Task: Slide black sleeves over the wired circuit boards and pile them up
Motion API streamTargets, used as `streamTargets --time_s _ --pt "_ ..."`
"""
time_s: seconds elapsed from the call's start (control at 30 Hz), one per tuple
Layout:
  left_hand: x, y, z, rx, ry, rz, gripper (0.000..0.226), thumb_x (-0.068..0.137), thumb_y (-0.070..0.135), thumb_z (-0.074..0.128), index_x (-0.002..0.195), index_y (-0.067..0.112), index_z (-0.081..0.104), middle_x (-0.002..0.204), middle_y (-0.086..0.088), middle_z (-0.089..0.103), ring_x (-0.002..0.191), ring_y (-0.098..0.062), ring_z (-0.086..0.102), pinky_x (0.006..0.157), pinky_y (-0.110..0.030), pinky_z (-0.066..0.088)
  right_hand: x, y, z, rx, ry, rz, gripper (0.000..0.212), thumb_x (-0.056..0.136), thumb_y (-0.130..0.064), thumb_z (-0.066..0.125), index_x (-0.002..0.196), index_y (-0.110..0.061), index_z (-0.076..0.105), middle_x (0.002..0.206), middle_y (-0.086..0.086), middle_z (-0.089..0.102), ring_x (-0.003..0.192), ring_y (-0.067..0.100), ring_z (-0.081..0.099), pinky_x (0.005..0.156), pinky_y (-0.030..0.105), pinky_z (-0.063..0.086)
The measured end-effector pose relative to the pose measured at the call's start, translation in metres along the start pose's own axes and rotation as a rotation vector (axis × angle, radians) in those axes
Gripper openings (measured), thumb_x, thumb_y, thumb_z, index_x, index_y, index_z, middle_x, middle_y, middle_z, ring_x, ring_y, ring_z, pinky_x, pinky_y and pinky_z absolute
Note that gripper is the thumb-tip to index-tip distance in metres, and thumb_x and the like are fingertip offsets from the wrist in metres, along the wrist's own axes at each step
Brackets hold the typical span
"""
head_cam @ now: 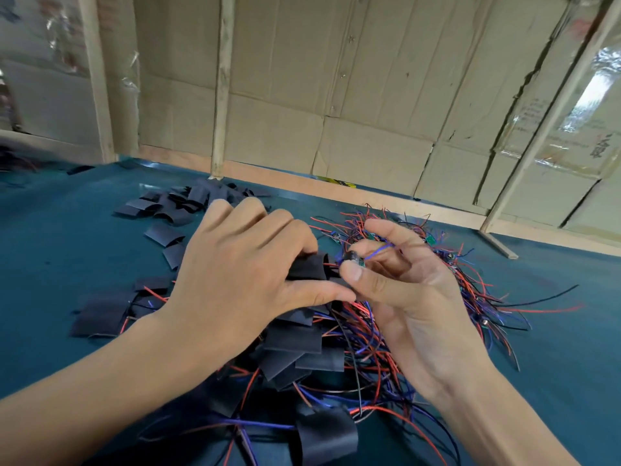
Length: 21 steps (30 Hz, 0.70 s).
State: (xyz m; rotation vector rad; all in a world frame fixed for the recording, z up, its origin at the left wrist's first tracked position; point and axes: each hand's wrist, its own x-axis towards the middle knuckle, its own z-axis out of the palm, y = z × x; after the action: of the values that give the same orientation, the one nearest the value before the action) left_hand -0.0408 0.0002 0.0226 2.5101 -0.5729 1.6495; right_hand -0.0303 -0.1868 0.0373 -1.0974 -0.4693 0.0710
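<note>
Alignment matters most at this step: the open mouth of the black sleeve has to face the wired circuit board squarely, so the board's corners do not catch on the rim. A sound approach would be to press the sleeve's edges lightly so that the flat tube gapes, feed the board in end first, and let the wires trail out behind rather than bunching inside. The sleeve looks thin and limp, so too firm a squeeze would probably close it again.

The left hand lies palm down over the work, fingers curled, pinching the sleeve between thumb and fingertips, with the thumb stretched out toward the other hand. The right hand is turned palm up and tilted inward; its thumb and forefinger pinch the small board, while the remaining fingers fan loosely above it. A blue wire loops off the board across those fingers. Sleeve and board are just beside each other between the two hands, and whether the board has entered the sleeve yet cannot be told. Both forearms come in from the lower corners and converge over the table.

Beneath the hands sits a pile of sleeved boards with red, blue and black leads spilling out. To the right lies a tangle of bare wired boards, and empty sleeves are scattered at the far left on the teal table.
</note>
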Motion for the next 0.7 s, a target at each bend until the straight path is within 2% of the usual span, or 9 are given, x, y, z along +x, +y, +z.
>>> streamTargets --time_s 0.13,0.2,0.3,0.43,0.57,0.6,0.67,0.7 --pt "-0.001 0.002 -0.001 -0.011 -0.018 0.020 0.068 0.085 0.078 0.046 0.076 0.013 0.067 0.070 -0.001 0.060 0.068 -0.029 0.053 0.065 -0.044 0.038 0.000 0.002 -0.003 0.041 -0.073 -0.015 0.022 0.070 0.003 0.077 0.089 -0.002 0.069 0.086 0.013 0.069 0.070 0.020 0.063 0.066 0.028 0.054" --pt "0.000 0.002 -0.002 -0.022 -0.029 0.014 0.069 0.085 0.077 0.045 0.076 0.013 0.067 0.069 -0.001 0.061 0.068 -0.029 0.054 0.065 -0.045 0.038 0.000 0.000 -0.006 -0.007 -0.101 -0.050 0.013 0.071 -0.001 0.075 0.084 -0.001 0.071 0.088 0.017 0.069 0.068 0.024 0.063 0.069 0.031 0.055" --pt "0.001 0.003 -0.004 -0.056 -0.042 0.005 0.069 0.085 0.076 0.044 0.075 0.013 0.067 0.069 -0.001 0.061 0.068 -0.029 0.054 0.065 -0.045 0.038 -0.001 -0.004 -0.008 -0.169 -0.129 -0.104 0.017 0.069 -0.001 0.080 0.083 -0.009 0.075 0.089 0.015 0.072 0.072 0.025 0.066 0.073 0.032 0.055" --pt "0.002 0.002 -0.006 -0.100 -0.049 -0.006 0.064 0.083 0.074 0.049 0.077 0.014 0.069 0.071 0.001 0.062 0.070 -0.029 0.053 0.067 -0.043 0.034 -0.001 -0.005 -0.014 -0.373 -0.116 -0.210 0.020 0.074 0.001 0.078 0.083 -0.017 0.074 0.097 0.009 0.076 0.090 0.020 0.070 0.081 0.027 0.054" --pt "0.003 0.002 -0.005 -0.097 -0.052 0.016 0.061 0.086 0.071 0.052 0.077 0.013 0.068 0.072 0.001 0.061 0.071 -0.029 0.053 0.067 -0.041 0.034 -0.005 -0.003 -0.013 -0.490 -0.164 -0.267 0.024 0.077 0.004 0.077 0.088 -0.017 0.073 0.095 0.012 0.076 0.087 0.020 0.071 0.082 0.027 0.055" --pt "0.002 0.002 -0.005 -0.100 -0.055 0.021 0.054 0.086 0.066 0.059 0.077 0.013 0.068 0.073 0.001 0.060 0.072 -0.028 0.052 0.069 -0.039 0.034 -0.005 -0.002 -0.014 -0.502 -0.172 -0.262 0.024 0.077 0.003 0.078 0.090 -0.017 0.073 0.093 0.013 0.075 0.084 0.019 0.070 0.081 0.027 0.056" --pt "0.000 0.001 -0.002 -0.093 -0.073 0.018 0.033 0.076 0.042 0.084 0.079 0.012 0.068 0.077 0.000 0.060 0.078 -0.023 0.049 0.076 -0.033 0.031 -0.006 -0.001 -0.010 -0.474 -0.137 -0.255 0.026 0.075 0.001 0.080 0.092 -0.016 0.073 0.086 0.012 0.074 0.078 0.017 0.069 0.078 0.026 0.056" --pt "-0.001 0.000 -0.001 -0.096 -0.092 0.004 0.031 0.070 0.030 0.091 0.080 0.013 0.068 0.079 0.001 0.060 0.081 -0.022 0.047 0.076 -0.032 0.030 -0.007 -0.001 -0.010 -0.450 -0.129 -0.237 0.027 0.074 -0.001 0.081 0.093 -0.017 0.073 0.083 0.010 0.074 0.077 0.016 0.069 0.077 0.025 0.055"
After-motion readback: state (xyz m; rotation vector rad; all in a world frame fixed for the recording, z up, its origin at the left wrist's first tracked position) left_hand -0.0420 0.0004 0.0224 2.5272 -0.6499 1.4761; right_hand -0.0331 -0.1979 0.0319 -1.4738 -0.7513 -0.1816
